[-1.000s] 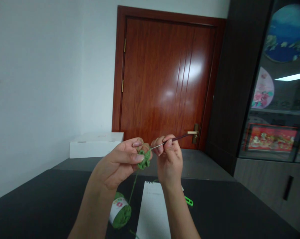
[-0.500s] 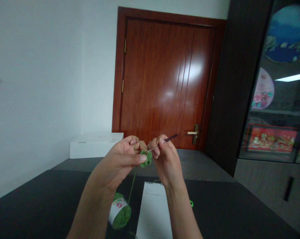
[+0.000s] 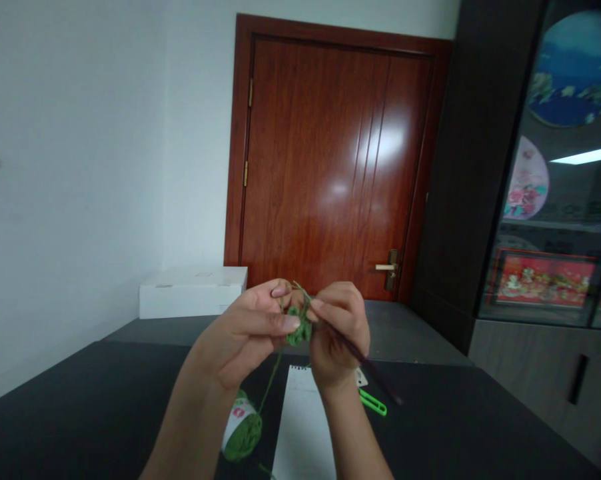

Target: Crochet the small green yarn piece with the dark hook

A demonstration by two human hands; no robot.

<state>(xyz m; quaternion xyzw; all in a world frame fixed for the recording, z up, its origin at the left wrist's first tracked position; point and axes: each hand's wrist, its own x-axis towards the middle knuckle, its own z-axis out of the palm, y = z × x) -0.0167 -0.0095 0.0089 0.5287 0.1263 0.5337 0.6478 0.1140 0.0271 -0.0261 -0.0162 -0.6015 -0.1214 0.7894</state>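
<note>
Above the black bench [image 3: 430, 427], before a brown door [image 3: 305, 167], the left hand [image 3: 250, 330] pinched a small green crochet piece [image 3: 295, 335] while the right hand [image 3: 343, 320] gripped a dark-handled hook [image 3: 375, 376] slanting across its edge.

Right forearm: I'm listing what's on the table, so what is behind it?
A white notepad shows left, a bright green object right; the forearm covers part of each, and anything else there is hidden.

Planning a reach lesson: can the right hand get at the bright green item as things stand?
Probably yes: nothing seems to lie on the bright green item, though the right hand holds a crochet hook.
</note>
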